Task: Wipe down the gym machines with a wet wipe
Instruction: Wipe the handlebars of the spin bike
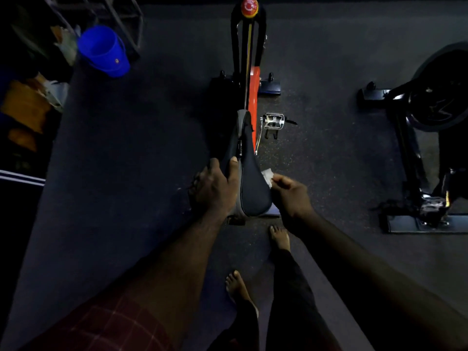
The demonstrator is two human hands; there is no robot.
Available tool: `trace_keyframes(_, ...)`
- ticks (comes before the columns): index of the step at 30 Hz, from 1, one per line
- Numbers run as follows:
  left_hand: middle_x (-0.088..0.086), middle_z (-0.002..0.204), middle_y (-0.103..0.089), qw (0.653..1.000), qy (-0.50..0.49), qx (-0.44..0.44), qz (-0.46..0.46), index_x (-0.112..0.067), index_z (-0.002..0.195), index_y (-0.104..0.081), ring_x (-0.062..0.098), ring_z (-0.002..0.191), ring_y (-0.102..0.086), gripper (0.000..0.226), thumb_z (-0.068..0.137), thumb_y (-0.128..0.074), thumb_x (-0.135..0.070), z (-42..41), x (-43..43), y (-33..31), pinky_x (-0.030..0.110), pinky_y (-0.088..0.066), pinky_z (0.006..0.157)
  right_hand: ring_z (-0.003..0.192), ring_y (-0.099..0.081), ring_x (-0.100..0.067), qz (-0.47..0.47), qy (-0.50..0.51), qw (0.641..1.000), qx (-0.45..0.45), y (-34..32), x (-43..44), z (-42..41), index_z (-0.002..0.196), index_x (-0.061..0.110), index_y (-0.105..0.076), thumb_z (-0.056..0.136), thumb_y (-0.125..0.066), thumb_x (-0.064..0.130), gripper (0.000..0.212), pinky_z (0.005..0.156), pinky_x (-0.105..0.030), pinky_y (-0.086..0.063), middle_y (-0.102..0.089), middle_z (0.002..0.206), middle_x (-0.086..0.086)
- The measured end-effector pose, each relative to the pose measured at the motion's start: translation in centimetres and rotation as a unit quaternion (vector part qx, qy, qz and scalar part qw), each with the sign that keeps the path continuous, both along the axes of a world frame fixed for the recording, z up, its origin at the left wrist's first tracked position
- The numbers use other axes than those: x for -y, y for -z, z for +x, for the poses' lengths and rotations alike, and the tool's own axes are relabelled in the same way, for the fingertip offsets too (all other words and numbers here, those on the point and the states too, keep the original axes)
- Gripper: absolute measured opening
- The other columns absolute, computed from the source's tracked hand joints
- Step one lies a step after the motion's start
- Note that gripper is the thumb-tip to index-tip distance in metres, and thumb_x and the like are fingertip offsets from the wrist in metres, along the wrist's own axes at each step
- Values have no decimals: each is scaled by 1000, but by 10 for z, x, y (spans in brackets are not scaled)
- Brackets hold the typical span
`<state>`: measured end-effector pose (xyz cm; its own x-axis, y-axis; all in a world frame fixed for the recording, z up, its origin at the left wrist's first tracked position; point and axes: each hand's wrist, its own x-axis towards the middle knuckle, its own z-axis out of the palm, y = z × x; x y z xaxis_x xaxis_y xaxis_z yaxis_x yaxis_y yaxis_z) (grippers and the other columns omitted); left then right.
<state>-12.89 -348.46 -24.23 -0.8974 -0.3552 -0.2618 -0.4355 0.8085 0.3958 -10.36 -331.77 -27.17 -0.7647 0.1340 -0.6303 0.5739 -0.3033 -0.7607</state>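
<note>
A black bike saddle [253,188] on a black and orange exercise bike [249,79] stands in the middle of the view. My left hand [215,188] grips the saddle's left side, thumb lying on top. My right hand [291,193] pinches a white wet wipe [268,175] against the saddle's right edge. The bike's red knob [249,6] shows at the top, and a silver pedal [274,121] sticks out to the right of the frame.
A blue bucket [103,50] lies at the upper left beside a metal rack and clutter. A second black exercise bike [430,127] stands at the right. My bare feet [279,236] are on the dark rubber floor behind the saddle.
</note>
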Motion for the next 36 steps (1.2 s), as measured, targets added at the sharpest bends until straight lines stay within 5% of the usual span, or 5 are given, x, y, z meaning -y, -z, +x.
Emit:
trace_keyframes(15,-1,132,-66,999,-34,6,18,-35,130,-58,29,121,-60,61,96,-31,-77,2,0,-3,51,-48,100,92,-67,-21,-24,-152,987,52,-15,-9,-54,110,14,-75,97,-69,8,15,80,-29,-57,-78,99,-5)
trace_keyframes(20,2,127,-68,999,-30,-2,23,-33,127,-61,31,116,-62,51,99,-43,-72,4,0,-5,45,-50,94,83,-70,-10,-113,-41,993,9,-28,16,-141,127,9,-70,101,-64,6,28,72,-21,-58,-78,106,0)
trace_keyframes(27,-1,113,-72,998,-51,-35,29,-30,116,-66,29,109,-64,62,91,-37,-79,4,3,3,42,-50,87,86,-68,-13,29,-200,979,-27,-33,5,-186,120,7,-75,97,-70,9,24,73,-25,-56,-77,102,-3)
trace_keyframes(30,0,113,-72,996,-65,-43,34,-30,118,-67,29,107,-66,65,88,-40,-81,4,3,6,39,-50,84,68,-63,1,201,-387,889,-137,-54,10,-222,108,19,-81,96,-73,17,14,62,-16,-49,-74,77,16)
trace_keyframes(36,-5,119,-68,986,-119,-45,104,-37,124,-60,22,108,-63,57,87,-54,-80,9,5,4,34,-46,85,121,-65,-28,533,-652,453,-293,-81,29,-241,130,19,-71,104,-46,34,40,98,-34,-49,-70,132,-8)
